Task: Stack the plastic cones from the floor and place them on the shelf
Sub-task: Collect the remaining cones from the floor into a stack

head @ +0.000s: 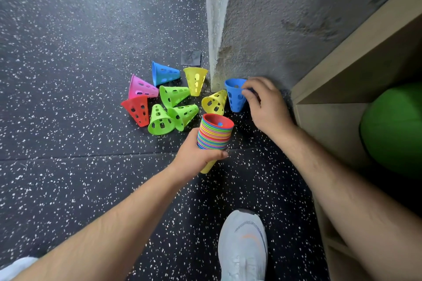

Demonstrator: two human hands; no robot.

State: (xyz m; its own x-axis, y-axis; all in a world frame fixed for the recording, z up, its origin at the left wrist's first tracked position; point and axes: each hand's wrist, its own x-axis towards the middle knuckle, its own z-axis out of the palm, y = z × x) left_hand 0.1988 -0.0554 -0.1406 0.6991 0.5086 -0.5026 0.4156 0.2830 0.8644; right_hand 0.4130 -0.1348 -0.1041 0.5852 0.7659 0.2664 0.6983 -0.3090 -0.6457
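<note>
My left hand [198, 157] grips a tall stack of nested cones [214, 134], many colours, wide ends up, with a red one on top and a yellow tip showing below my fingers. My right hand [265, 102] pinches the rim of a blue cone [235, 96], held wide end up just right of the stack. Several loose perforated cones lie on the floor: a yellow one [213, 102], another yellow [196, 81], three green [173, 96] [183, 115] [159, 121], a red [137, 108], a pink [140, 88], a blue [165, 73].
A grey concrete wall corner [219, 29] stands right behind the cones. A wooden shelf unit [342, 70] runs along the right, with a green ball [395, 125] in its lower bay. My white shoe [243, 246] is on the speckled black floor. A grey patch [191, 57] lies nearby.
</note>
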